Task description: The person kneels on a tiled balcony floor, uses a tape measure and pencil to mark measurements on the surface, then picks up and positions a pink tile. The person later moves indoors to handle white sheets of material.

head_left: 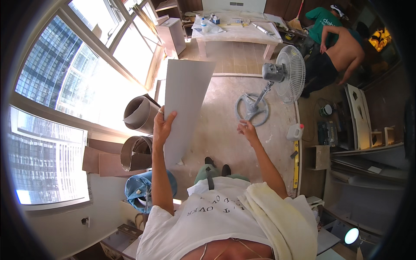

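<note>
Risk I see: left hand (162,123) pinches grey sheet (184,104) by one edge; right hand (247,128), loosely open, leaves it free to sag and slip.

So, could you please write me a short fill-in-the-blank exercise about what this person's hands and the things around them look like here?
1. The left hand grips a tall grey ____ by its edge.
2. The right hand is raised and holds ____.
3. A pedestal fan stands on the ____, beyond the right hand.
4. Two rolled sheets lie to the ____ of the left hand, by the window.

Missing words: panel; nothing; floor; left
</note>
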A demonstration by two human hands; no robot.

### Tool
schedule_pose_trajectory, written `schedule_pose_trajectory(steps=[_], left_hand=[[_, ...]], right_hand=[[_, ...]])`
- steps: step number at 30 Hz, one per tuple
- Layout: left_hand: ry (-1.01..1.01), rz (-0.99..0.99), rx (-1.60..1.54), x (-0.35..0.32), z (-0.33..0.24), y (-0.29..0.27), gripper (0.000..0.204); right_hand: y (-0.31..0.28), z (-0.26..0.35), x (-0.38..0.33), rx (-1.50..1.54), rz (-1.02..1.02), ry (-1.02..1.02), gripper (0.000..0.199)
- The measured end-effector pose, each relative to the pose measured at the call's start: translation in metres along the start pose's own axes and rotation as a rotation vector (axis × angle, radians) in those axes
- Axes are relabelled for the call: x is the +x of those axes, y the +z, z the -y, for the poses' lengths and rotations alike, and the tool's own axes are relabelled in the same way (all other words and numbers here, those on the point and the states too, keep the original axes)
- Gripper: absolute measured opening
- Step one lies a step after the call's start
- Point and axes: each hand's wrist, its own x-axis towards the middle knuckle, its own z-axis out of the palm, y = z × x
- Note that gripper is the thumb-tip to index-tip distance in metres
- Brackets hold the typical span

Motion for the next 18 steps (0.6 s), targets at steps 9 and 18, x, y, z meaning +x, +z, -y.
schedule_pose_trajectory(steps=[9,18], left_hand=[[-0.111,-0.062,-0.123,0.150,0.035,-0.032,0.042],[-0.083,-0.050,0.032,0.342,0.065,-0.068,0.041]], right_hand=[[0.018,0.033,0.088,-0.016,0.045,0.025,0.039],[0.051,0.072,0.260,-0.108,0.043,0.093,0.039]])
